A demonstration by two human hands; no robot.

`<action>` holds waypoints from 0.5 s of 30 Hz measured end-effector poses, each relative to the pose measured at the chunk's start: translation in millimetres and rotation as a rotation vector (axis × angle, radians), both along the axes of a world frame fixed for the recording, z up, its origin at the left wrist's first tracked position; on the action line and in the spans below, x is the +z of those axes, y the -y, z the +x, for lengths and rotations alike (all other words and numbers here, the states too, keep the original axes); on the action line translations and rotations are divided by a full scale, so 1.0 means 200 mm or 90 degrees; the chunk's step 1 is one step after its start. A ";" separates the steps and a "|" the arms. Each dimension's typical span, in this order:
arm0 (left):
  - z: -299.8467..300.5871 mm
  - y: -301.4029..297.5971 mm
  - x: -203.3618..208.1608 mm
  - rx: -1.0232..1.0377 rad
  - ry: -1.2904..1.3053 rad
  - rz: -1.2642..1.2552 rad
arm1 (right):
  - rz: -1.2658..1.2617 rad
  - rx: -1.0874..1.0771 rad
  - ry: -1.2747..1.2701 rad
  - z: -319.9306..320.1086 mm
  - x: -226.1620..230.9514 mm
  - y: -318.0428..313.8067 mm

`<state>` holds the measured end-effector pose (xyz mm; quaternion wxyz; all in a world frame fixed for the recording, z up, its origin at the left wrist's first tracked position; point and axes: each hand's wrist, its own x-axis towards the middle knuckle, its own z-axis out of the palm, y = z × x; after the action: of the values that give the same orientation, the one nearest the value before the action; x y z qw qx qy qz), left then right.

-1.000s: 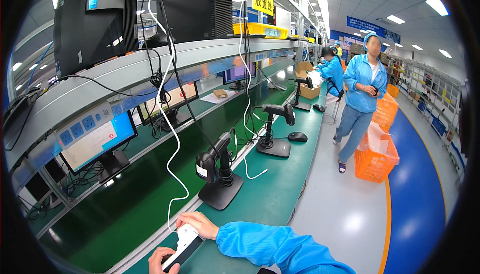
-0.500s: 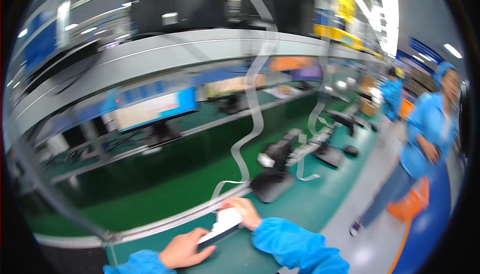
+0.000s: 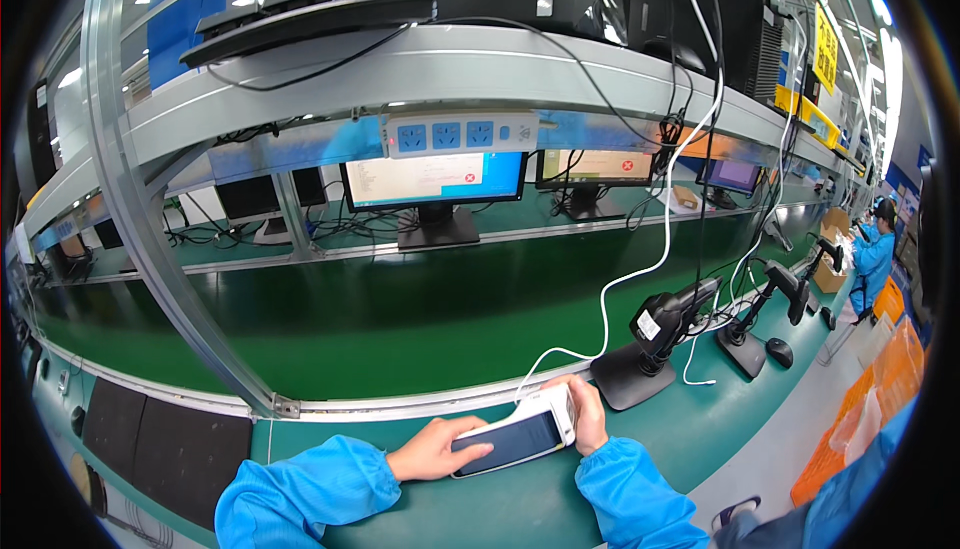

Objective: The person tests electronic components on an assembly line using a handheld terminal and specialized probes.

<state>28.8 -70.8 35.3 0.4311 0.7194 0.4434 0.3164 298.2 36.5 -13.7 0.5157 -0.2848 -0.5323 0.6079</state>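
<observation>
Both my hands hold a white handheld payment terminal (image 3: 514,445) with a dark screen, tilted just above the green bench top. My left hand (image 3: 436,449) grips its left end, thumb lying over the screen. At the other end, my right hand (image 3: 588,415) wraps round the thicker white part, with some fingers hidden behind it. A white cable (image 3: 640,272) hangs from above and runs down to the terminal's upper edge; the join itself is partly hidden by the casing.
Right of my hands stand a black barcode scanner on a stand (image 3: 655,349), a second scanner (image 3: 750,334) and a mouse (image 3: 779,352). Monitors (image 3: 435,184) stand behind the green belt. Black mats (image 3: 165,439) lie left. A metal post (image 3: 165,249) rises nearby. A person's blue sleeve (image 3: 860,479) is close on the right.
My view has swung left and steadied, so the bench things sit farther right. The terminal's screen now faces me more. The standing person has come nearer, to the lower right edge.
</observation>
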 end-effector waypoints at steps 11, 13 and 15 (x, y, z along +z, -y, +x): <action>-0.02 -0.09 -0.16 0.171 0.395 -0.003 | 0.069 0.056 0.118 -0.04 0.10 0.07; -0.02 -0.09 -0.16 0.183 0.399 -0.003 | 0.093 0.056 0.133 -0.04 0.09 0.08; -0.02 -0.09 -0.16 0.197 0.444 -0.027 | 0.152 -0.014 0.237 -0.07 0.09 0.11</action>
<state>24.6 -52.3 3.4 0.5182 0.4837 0.3801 0.5941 283.6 15.4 5.1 0.4452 -0.3345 -0.6836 0.4718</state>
